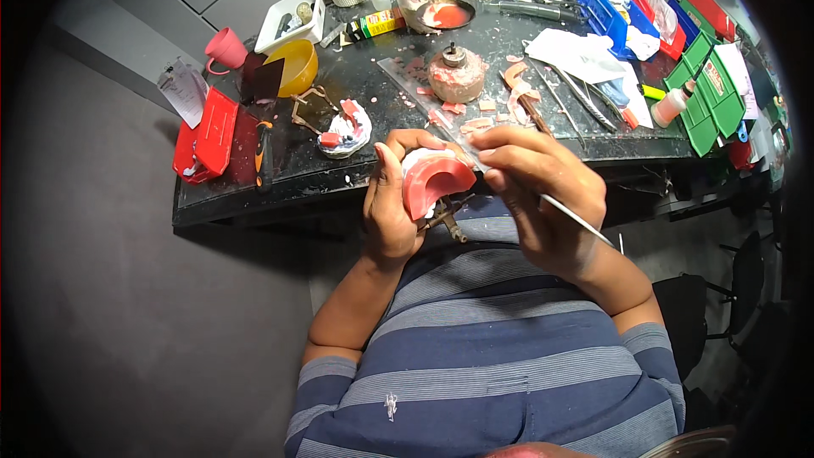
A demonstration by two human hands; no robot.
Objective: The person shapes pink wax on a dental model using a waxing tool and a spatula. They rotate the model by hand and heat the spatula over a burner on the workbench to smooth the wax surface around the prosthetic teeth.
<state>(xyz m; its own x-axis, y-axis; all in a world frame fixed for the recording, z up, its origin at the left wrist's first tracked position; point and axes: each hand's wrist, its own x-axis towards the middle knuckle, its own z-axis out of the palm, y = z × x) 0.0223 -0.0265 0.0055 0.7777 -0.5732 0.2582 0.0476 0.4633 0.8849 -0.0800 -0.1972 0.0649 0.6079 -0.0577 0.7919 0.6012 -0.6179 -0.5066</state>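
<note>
My left hand (388,212) is wrapped around a dental cast with a curved pink wax base (421,190) on white plaster. A brass-coloured articulator frame (453,226) juts out below the cast. My right hand (551,191) pinches a slim tool with a pale handle (578,219), its fingertips close to the right edge of the cast. The tool's working tip is hard to make out. Left of the cast, on the bench, lies another white dental cast (343,140) with pink wax, attached to a brass articulator (307,110).
A wax-spattered burner (456,76) stands past my hands, among pink wax scraps (475,125). The black bench (356,59) also carries a yellow bowl (297,68), a red bin (209,137), a pan of wax (447,15), blue bins (609,17) and a green bin (705,97).
</note>
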